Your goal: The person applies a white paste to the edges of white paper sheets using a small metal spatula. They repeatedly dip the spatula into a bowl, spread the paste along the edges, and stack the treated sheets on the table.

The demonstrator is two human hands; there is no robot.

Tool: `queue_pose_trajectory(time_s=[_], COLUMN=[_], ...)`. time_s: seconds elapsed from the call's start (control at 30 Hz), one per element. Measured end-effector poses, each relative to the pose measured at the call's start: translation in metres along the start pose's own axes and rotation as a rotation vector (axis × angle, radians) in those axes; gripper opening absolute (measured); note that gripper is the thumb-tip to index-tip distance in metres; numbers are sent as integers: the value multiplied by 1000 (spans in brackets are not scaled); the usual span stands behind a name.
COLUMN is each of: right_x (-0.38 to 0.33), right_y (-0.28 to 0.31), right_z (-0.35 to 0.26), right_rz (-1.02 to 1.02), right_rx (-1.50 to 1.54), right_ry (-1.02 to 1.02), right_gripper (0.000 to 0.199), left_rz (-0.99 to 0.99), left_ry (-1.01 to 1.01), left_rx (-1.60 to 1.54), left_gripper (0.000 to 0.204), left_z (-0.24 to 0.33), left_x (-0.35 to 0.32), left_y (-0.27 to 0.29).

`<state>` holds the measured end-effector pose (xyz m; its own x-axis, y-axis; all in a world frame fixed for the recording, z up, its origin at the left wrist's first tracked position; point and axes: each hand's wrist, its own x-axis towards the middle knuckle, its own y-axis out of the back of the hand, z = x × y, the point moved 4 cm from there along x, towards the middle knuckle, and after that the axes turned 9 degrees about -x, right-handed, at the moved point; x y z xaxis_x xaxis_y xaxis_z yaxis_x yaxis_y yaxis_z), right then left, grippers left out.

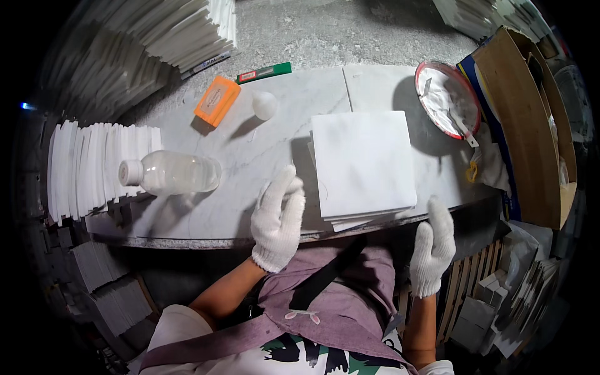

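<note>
Grey, rough ground point(350, 31) is stretching beyond the marbled tabletop point(299, 94), and we are looking down at a squared-up white stack point(365, 165) of flat sheets resting near the tabletop's front edge. Its lower layers are sticking out a little along the side nearest us.

We are wearing white knitted gloves. Our left hand point(279, 219) is hovering just left of the white stack's near left corner, fingers pointing away from us and gently bent, with nothing visible in its grasp. Our right hand point(433, 253) is hanging off the white stack's near right corner, thumb parted from the straight fingers; it is gripping nothing that we are seeing, and both palms are standing apart from the white stack.

Well left of the white stack, a clear capped bottle point(181, 173) is lying on its side, its cap reaching a row of white sheets point(103, 162). Beyond the white stack to the left, a white rounded object point(264, 105), an orange box point(217, 102) and a green strip-shaped pack point(264, 72) are sitting together. To the white stack's right, a red-rimmed container point(417, 81) is holding white material, and a cardboard box point(519, 106) is standing farther right.
</note>
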<state>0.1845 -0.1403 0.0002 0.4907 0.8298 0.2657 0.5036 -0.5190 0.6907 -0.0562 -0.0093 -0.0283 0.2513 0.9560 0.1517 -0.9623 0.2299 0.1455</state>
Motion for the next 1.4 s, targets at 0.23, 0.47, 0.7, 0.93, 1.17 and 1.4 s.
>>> queue_pose_trajectory(time_s=[0.23,0.47,0.7,0.93,1.17,1.4], right_x=[-12,-15,28,-2,51,129], right_y=[-18,-2,-62,-65,-25,-75], right_z=[-6,-8,-73,-96,-63,-45], right_rz=[-51,18,-179,-437,-27,53], right_rx=[-130,-8,-565,-283,36,-550], right_ry=[-55,44,514,692,366,499], right_gripper=[43,30,60,59,32,41], left_rz=[-183,-191,13,179,-114,-397], left_ry=[-415,-248,-3,-1,405,788], left_rx=[432,62,-35,-23,-417,-678], left_gripper=[29,14,25,31,30,32], left_z=[40,27,20,-7,-1,3], left_x=[-13,-20,-38,-38,-57,-54], left_y=[-21,11,22,35,17,-23])
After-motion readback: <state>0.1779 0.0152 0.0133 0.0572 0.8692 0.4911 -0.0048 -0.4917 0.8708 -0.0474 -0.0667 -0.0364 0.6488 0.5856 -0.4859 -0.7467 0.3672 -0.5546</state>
